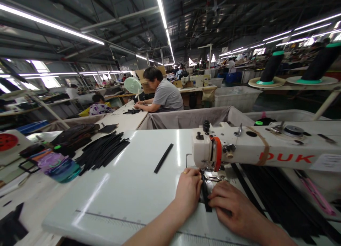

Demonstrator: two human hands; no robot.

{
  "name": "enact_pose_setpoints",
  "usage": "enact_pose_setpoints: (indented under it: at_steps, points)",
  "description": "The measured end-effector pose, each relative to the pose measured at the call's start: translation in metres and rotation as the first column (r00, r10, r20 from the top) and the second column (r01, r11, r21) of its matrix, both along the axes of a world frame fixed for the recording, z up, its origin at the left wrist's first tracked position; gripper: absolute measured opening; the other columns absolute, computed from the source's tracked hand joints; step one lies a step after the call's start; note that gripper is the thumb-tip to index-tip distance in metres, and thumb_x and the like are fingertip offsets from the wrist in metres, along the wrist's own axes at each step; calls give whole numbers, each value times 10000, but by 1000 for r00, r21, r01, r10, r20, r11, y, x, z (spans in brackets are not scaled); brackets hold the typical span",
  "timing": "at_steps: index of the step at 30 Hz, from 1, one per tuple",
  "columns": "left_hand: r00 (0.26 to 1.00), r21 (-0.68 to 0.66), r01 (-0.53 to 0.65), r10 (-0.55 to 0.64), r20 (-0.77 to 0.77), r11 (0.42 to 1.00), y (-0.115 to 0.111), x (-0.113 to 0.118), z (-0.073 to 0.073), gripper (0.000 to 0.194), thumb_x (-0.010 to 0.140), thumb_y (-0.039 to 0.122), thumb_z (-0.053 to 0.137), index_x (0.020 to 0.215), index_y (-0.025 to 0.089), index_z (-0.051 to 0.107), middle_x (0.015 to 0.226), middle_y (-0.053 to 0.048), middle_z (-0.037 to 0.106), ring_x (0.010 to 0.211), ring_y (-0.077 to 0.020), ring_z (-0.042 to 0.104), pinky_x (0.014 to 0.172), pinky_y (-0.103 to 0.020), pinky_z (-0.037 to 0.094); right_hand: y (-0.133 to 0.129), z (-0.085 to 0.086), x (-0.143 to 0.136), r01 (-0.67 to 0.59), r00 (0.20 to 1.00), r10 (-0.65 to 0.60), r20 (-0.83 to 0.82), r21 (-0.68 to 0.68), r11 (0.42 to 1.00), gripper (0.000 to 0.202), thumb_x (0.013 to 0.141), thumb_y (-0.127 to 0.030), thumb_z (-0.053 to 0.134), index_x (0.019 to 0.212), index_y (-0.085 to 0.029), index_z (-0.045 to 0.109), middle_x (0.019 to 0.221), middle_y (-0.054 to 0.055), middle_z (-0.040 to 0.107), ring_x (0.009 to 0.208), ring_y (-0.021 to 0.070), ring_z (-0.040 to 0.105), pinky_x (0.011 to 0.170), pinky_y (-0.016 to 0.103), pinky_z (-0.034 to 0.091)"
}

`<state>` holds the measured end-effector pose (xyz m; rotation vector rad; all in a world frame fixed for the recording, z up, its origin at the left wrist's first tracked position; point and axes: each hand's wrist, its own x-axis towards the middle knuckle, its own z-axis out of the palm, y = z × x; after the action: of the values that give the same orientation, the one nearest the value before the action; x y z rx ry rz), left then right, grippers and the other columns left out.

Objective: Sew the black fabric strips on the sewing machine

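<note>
A narrow black fabric strip (205, 194) runs lengthwise under the front of a white sewing machine (239, 150). My left hand (188, 185) lies along the strip's left side near the needle area, fingers curled and pressed onto its far end. From the right, my right hand (233, 205) grips the strip's edge closer to me, thumb and fingers bent together. The metal presser plate (212, 177) shows just beyond the fingers; the needle itself is hard to make out. Another black strip (163, 158) lies alone on the pale tabletop (144, 192), left of the machine.
A pile of black strips (105, 150) and a purple-blue bottle (58, 166) sit to the left. More long black strips (279, 199) and pink-handled snips (317, 196) lie right, beneath the machine arm. A co-worker (167, 93) sits at the table beyond a cloth-lined bin (186, 118).
</note>
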<state>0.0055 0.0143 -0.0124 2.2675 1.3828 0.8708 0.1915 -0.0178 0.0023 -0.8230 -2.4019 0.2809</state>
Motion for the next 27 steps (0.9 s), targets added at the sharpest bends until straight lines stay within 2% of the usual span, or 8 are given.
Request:
enact_pose_setpoints:
  at_steps: [3, 7, 17, 20, 25, 27]
  points:
    - [1000, -7, 1, -1, 2, 1000, 0, 0, 0, 220, 868, 57, 498, 769, 175, 654, 1070, -69, 668, 1001, -232, 553, 926, -403, 483, 3, -3, 0, 24, 1000, -24, -4, 12, 1000, 269, 816, -72, 510, 888, -240, 708, 877, 27, 678, 877, 181, 618, 870, 359, 478]
    - [1000, -8, 6, -6, -2, 1000, -1, 1, 1, 214, 866, 65, 497, 803, 181, 666, 1052, -71, 672, 991, -237, 560, 921, -415, 482, 8, -10, 1, 85, 995, -88, 39, 60, 995, 290, 828, -75, 510, 953, -246, 709, 934, 30, 692, 919, 187, 623, 871, 353, 490]
    - [998, -13, 8, -9, -66, 1000, 0, 1, 2, 188, 864, 70, 509, 832, 164, 668, 1079, -84, 669, 1013, -254, 553, 918, -429, 485, 17, -24, 0, 196, 961, -235, 149, 236, 952, 375, 841, -67, 478, 1146, -217, 637, 1088, 67, 670, 928, 222, 627, 817, 379, 523]
    - [997, -18, 13, -14, -76, 1000, 0, 1, 3, 192, 870, 77, 510, 787, 170, 657, 1071, -79, 671, 1008, -250, 557, 910, -418, 489, 17, -24, -1, 199, 957, -243, 159, 251, 947, 367, 831, -58, 472, 1127, -205, 632, 1043, 70, 667, 893, 225, 628, 791, 380, 526]
    - [997, 8, 0, 0, -81, 1000, 0, 3, 1, 182, 889, 94, 504, 892, 162, 673, 1086, -85, 670, 1027, -258, 558, 911, -419, 490, 16, -22, -2, 196, 959, -243, 148, 276, 941, 373, 833, -44, 453, 1133, -192, 618, 1035, 76, 662, 883, 228, 624, 762, 378, 527]
    - [995, 18, -4, 5, -95, 1000, 1, 4, 0, 189, 901, 105, 493, 871, 158, 673, 1073, -91, 670, 1019, -261, 557, 913, -421, 488, 16, -23, -1, 198, 958, -245, 150, 275, 941, 374, 837, -44, 449, 1135, -194, 616, 1034, 76, 662, 884, 226, 623, 760, 370, 526]
